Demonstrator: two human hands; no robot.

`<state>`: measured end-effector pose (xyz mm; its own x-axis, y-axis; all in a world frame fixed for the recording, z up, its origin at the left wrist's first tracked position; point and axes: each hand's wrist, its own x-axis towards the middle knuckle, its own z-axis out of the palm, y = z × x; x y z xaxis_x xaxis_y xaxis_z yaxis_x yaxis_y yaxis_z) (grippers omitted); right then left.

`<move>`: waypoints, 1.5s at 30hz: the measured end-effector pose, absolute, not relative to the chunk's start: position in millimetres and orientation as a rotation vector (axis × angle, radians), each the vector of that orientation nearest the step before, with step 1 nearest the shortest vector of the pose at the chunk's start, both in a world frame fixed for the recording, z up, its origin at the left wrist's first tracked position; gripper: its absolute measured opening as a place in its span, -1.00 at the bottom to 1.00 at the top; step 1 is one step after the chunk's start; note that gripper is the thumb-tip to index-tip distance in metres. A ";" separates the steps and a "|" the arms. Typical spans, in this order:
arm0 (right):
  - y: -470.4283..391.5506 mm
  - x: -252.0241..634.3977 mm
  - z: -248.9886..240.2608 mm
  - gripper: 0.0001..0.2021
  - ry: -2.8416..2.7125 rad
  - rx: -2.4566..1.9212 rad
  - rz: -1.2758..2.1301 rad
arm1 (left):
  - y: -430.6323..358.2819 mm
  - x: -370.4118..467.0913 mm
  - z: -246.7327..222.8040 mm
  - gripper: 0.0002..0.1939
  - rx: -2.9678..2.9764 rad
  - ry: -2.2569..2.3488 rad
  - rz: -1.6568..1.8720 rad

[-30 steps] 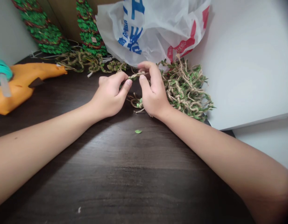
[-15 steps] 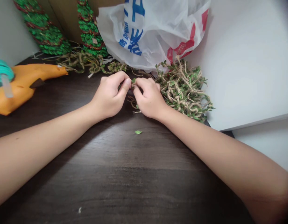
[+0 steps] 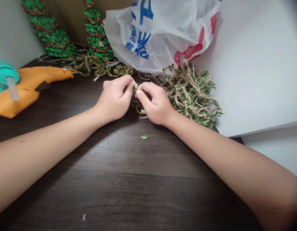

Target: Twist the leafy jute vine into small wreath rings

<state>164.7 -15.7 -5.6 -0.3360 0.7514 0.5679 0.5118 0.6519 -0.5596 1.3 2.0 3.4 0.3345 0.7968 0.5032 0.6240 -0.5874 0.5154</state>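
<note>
My left hand (image 3: 117, 96) and my right hand (image 3: 155, 101) meet over the table, fingertips almost touching. Between them both pinch a short bit of leafy twine (image 3: 135, 86), tan and green; most of it is hidden by the fingers. A loop of the same twine (image 3: 138, 109) with a green leaf shows just under my right hand. Beside that hand lies a tangled heap of leafy twine (image 3: 189, 96). Nearer to me, a single loose green leaf (image 3: 144, 137) rests on the dark wooden table (image 3: 119, 186).
An orange glue gun (image 3: 30, 86) with a teal part lies at left. Two green tinsel trees (image 3: 97, 35) stand at the back, with more leafy twine (image 3: 90, 64) before them. A white plastic bag (image 3: 162, 38) sits behind the heap. A white panel (image 3: 254, 70) borders the right.
The fingers of my right hand have shifted, thumb now pressed nearer the left fingertips, and more of the pinched twine shows. The whole view has slid slightly right.
</note>
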 end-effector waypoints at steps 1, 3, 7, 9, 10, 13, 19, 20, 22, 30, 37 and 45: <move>-15.7 164.7 -5.7 -0.71 -1.987 -0.957 0.352 | 2.3 1.4 3.4 -0.75 2.380 1.279 1.062; -15.0 164.7 -6.8 -0.68 -1.933 -0.950 0.327 | 2.4 1.9 3.8 -0.74 2.420 1.243 0.993; -10.0 166.3 -10.7 -0.63 -1.865 -1.058 0.281 | 0.3 2.8 5.5 -0.71 2.474 1.195 0.971; -6.9 167.7 -12.6 -0.61 -1.827 -1.104 0.280 | -0.8 2.6 5.9 -0.71 2.475 1.199 1.003; -5.6 168.4 -13.3 -0.60 -1.805 -1.119 0.280 | -1.1 2.3 5.9 -0.72 2.467 1.211 1.028; -3.2 170.0 -14.6 -0.59 -1.753 -1.144 0.273 | -0.9 1.0 5.0 -0.72 2.407 1.268 1.128; -1.9 170.2 -15.5 -0.61 -1.689 -1.174 0.261 | -0.3 0.4 3.8 -0.73 2.322 1.334 1.233; -2.5 169.7 -15.1 -0.63 -1.688 -1.167 0.259 | -0.3 0.7 3.9 -0.74 2.319 1.342 1.219; -4.9 168.2 -13.7 -0.67 -1.724 -1.150 0.263 | -0.3 1.4 4.3 -0.76 2.328 1.348 1.175; -8.5 167.2 -11.0 -0.79 -1.814 -1.231 0.272 | -2.7 2.8 6.0 -0.77 2.375 1.338 1.124; -13.7 165.7 -7.8 -0.69 -1.809 -1.123 0.329 | -2.0 3.6 6.7 -0.74 2.424 1.342 1.045; -8.7 167.5 -11.2 -0.68 -1.823 -1.164 0.291 | -5.5 3.8 7.2 -0.68 2.543 1.205 0.924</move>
